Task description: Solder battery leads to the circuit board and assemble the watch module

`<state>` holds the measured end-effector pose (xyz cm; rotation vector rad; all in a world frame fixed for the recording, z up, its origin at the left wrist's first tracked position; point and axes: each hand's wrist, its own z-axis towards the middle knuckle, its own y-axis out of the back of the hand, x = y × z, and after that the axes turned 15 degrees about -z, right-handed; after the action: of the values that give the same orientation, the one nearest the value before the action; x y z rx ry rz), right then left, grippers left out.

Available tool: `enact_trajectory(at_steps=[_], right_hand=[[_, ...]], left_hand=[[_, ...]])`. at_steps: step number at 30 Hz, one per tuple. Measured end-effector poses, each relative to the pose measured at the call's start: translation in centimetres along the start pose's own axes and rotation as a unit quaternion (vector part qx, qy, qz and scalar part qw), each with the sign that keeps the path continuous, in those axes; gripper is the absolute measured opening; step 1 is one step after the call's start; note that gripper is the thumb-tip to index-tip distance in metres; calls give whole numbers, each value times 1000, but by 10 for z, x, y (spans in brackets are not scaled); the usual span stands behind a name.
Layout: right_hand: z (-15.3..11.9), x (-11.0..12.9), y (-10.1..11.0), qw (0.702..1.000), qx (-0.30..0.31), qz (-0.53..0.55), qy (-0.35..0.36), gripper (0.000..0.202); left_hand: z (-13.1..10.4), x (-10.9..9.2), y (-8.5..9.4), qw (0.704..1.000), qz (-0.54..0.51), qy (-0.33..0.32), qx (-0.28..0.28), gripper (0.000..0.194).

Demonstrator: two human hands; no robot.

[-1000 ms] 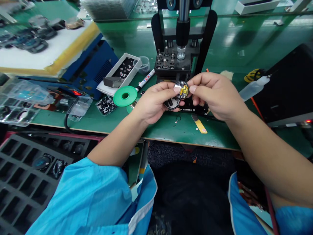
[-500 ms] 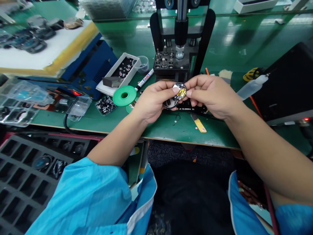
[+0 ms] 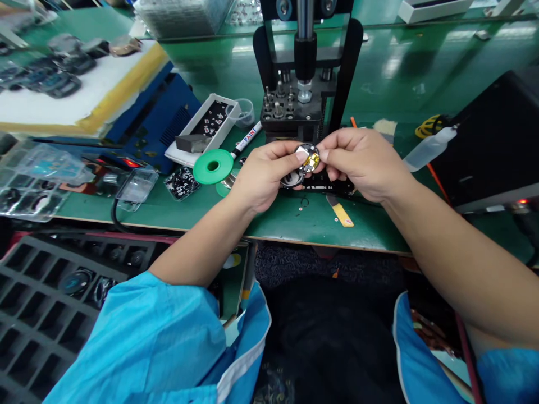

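Above the front of the bench, an opened round smartwatch (image 3: pixel 312 159) shows gold and silver electronics inside its black rim. A second round dark part of it (image 3: pixel 292 179) hangs below and to the left, against the fingers. My left hand (image 3: pixel 266 175) is closed around the watch, its thumb lying over a silvery patch on the inner face. The thumb and forefinger of my right hand (image 3: pixel 357 161) pinch at the watch's right rim. Whether a small piece sits between those fingertips is hidden.
Behind my hands stands a black press (image 3: pixel 305 73). A green solder spool (image 3: pixel 213 166), a paint marker (image 3: pixel 247 139) and a white box of small parts (image 3: pixel 208 124) lie left. A yellow-handled blade (image 3: pixel 342 214) lies in front; a squeeze bottle (image 3: pixel 430 150) leans right. A foam tray (image 3: pixel 37 303) is lower left.
The view has shifted slightly. Both hands keep nearly the same hold on the watch, with the round electronics face tilted a little differently.
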<state>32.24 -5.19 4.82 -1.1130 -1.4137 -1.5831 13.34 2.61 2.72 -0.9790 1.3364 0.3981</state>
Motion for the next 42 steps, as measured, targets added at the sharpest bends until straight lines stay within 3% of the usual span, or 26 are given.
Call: enact_trajectory(at_steps=[5, 14, 18, 23, 30, 35, 42], right_hand=[[-1, -1, 0, 1000, 9, -8, 7, 16], [-4, -8, 2, 966, -71, -227, 101, 18], [-1, -14, 0, 935, -80, -317, 139, 16], [-3, -7, -2, 907, -52, -406, 99, 9], [-6, 7, 1, 923, 1, -384, 33, 11], [-5, 15, 4, 934, 36, -356, -26, 12], [-4, 13, 8, 958, 55, -280, -40, 21]], left_hand=[[0, 0, -2, 1000, 5, -15, -17, 38], [-7, 7, -3, 990, 92, -101, -46, 23], [-9, 7, -3, 968, 202, -144, -41, 17], [-9, 5, -5, 929, 319, -186, -41, 13], [-11, 1, -6, 933, 321, -164, -11, 15], [-11, 1, -3, 953, 279, -122, -3, 18], [-10, -2, -2, 968, 237, -86, 1, 19]])
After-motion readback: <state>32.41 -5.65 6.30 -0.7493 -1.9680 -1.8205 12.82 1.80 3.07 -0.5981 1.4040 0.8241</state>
